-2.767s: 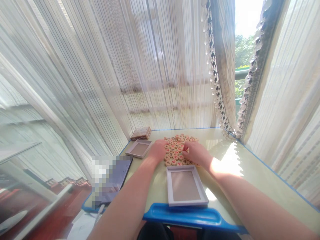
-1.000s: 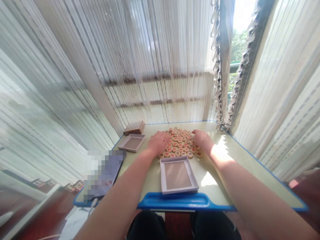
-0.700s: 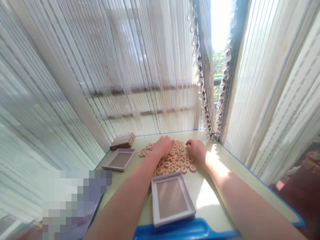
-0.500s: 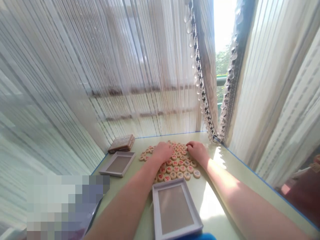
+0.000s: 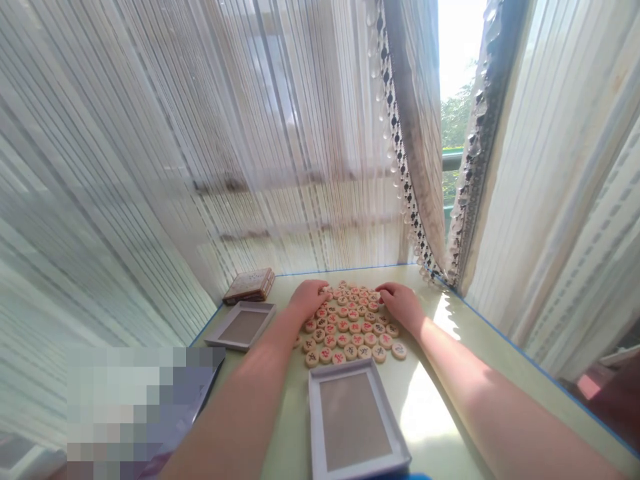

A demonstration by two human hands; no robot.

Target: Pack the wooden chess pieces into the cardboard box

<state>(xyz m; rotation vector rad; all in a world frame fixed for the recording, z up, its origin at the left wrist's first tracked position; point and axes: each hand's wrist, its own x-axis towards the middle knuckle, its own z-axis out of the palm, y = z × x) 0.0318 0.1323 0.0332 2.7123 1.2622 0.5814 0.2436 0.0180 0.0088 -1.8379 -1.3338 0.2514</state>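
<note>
Round wooden Chinese chess pieces [image 5: 355,328] with red or dark characters lie spread face up in one layer on the table. My left hand [image 5: 308,300] rests at the left side of the spread, its fingers and thumb apart against the pieces there. Across from it, my right hand [image 5: 400,303] is at the far right side, with slightly curved fingers touching or very near the edge pieces. I see nothing held in either hand. Just in front of the spread, between my forearms, lies a shallow box tray [image 5: 356,420] with a pale rim.
A second shallow box tray [image 5: 243,325] lies on the left of the pale green table [image 5: 287,407]. Behind it is a brown folded box or stack [image 5: 250,285]. String curtains [image 5: 300,167] hang along the table's back. A pixelated area covers the lower left.
My left hand has moved left, from over the pieces to their left side, and the loose pieces there are now gathered closer in. My right hand has barely moved.
</note>
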